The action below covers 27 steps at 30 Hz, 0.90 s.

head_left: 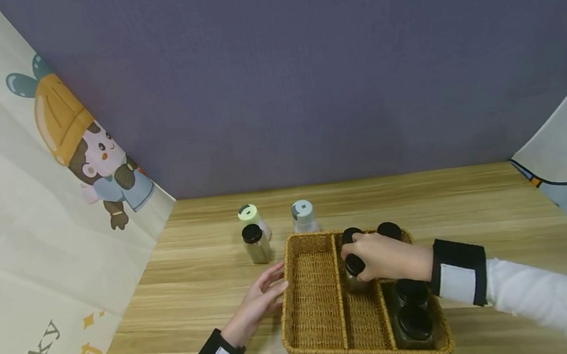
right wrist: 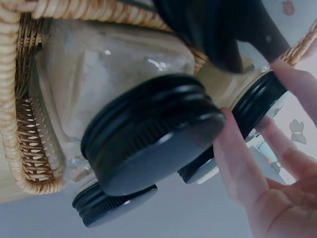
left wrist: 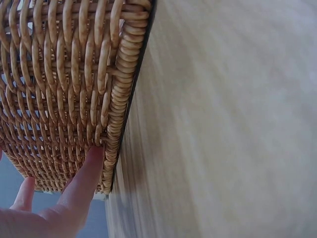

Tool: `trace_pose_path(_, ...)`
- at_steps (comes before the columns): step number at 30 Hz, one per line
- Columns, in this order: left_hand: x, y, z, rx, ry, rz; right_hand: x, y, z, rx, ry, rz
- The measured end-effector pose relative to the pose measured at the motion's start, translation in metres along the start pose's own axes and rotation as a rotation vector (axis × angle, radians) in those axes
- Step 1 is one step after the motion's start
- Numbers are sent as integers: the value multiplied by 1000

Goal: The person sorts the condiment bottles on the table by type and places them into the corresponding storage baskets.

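A wicker basket [head_left: 321,353] with three compartments stands on the wooden table. My left hand [head_left: 259,296] touches its left wall; in the left wrist view a fingertip [left wrist: 94,158] presses low on the weave. Over the middle compartment, my right hand [head_left: 384,255] grips a black-lidded glass jar [head_left: 357,274] by its lid. Another black lid [head_left: 350,233] shows just behind that jar. To the right, jars with black lids [head_left: 415,323] fill the near part of the right compartment, and one more lid [head_left: 389,229] shows at its far end. The left compartment [head_left: 316,298] holds nothing.
Left of the basket stands a black-lidded jar [head_left: 256,247], with a pale-green-capped shaker [head_left: 249,214] right behind it. A white-capped shaker [head_left: 304,214] stands behind the basket's far rim. A grey panel [head_left: 306,85] rises at the table's back edge, and a printed curtain [head_left: 14,223] hangs at left.
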<state>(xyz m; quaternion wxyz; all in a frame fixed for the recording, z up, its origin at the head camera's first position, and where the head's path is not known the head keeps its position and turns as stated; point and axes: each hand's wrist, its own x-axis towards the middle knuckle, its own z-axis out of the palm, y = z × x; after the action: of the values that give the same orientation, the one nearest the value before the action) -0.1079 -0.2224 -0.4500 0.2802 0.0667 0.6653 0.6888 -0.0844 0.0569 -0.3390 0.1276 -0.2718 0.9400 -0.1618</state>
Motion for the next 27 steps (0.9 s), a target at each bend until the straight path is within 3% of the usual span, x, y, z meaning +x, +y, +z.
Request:
trace_pose_path(19, -2, 1, 1, 2, -4, 2, -5, -2, -1, -24, 4, 18)
trace_pose_path(27, -2, 0, 1, 4, 3, 4, -15, 4, -7, 0, 115, -13)
